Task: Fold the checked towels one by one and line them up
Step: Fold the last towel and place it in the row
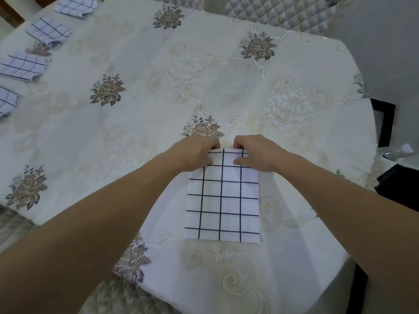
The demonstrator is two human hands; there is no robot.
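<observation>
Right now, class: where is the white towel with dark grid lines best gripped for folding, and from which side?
Pinch the white checked towel at its far short edge, a corner per hand, reaching from the near side, as the left hand and right hand do. It lies flat, long axis pointing away, so that edge likely folds back onto the near one.

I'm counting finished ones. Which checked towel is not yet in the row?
The long towel in front of the person: it lies flat, left hand and right hand pinching its far edge. Four folded towels sit lined up at left.
</observation>
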